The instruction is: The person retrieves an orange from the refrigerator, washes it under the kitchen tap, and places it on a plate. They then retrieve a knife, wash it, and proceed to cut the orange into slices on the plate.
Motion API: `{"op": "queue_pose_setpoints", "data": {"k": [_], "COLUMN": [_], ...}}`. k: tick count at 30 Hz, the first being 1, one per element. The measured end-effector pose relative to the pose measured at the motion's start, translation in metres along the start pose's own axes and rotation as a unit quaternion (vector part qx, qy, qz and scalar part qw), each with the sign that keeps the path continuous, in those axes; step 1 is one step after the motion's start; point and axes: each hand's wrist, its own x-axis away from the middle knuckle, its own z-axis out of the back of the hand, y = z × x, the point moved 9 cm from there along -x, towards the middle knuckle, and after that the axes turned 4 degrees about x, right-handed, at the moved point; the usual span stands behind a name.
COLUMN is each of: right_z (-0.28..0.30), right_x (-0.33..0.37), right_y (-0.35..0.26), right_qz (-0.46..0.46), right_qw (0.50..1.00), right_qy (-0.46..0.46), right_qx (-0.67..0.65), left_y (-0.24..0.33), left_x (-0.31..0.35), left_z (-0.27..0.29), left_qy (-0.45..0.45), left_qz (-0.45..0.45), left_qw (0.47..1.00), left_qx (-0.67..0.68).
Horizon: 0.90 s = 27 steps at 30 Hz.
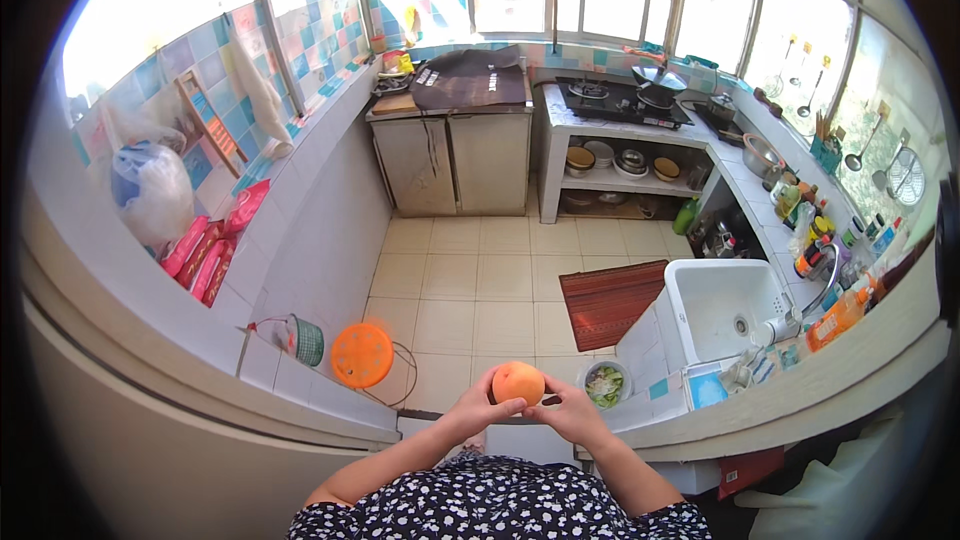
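Close in front of my body, at the kitchen doorway, I hold a round, smooth, orange-coloured fruit [519,383]; whether it is an orange or a peach I cannot tell. My left hand [480,408] wraps its left side, with the thumb across the lower front. On the other side, my right hand [570,414] grips it with thumb and fingers, and the two thumbs almost meet below it. The fingers behind the fruit are partly hidden.
Right of my hands, a bowl of leafy scraps [605,384] stands beside the white sink [680,315]. An orange stool [362,355] is at the left. Further in lie a red-brown mat [612,302], a black gas stove [620,102] and a cabinet [490,162].
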Motion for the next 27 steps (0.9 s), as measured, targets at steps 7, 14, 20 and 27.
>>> {"op": "queue_pose_setpoints", "data": {"k": [7, 14, 20, 27], "right_z": [0.1, 0.229, 0.361, 0.497], "right_x": [-0.117, -0.177, -0.21, -0.077], "right_y": [-0.006, 0.042, 0.083, 0.12], "right_qz": [0.006, -0.047, -0.059, -0.298], "right_qw": [0.991, 0.964, 0.927, 0.629], "right_qy": [0.136, 0.257, 0.357, 0.691], "right_qx": [-0.004, 0.055, 0.097, 0.196], "left_y": [0.066, 0.076, 0.095, 0.091], "left_x": [-0.17, -0.343, -0.484, -0.586], "left_z": [0.023, -0.03, -0.1, -0.179], "left_qy": [-0.123, -0.257, -0.343, -0.442], "left_qz": [0.041, 0.095, 0.114, 0.197], "left_qw": [0.991, 0.96, 0.928, 0.871], "left_qx": [-0.008, -0.052, -0.085, -0.088]}}
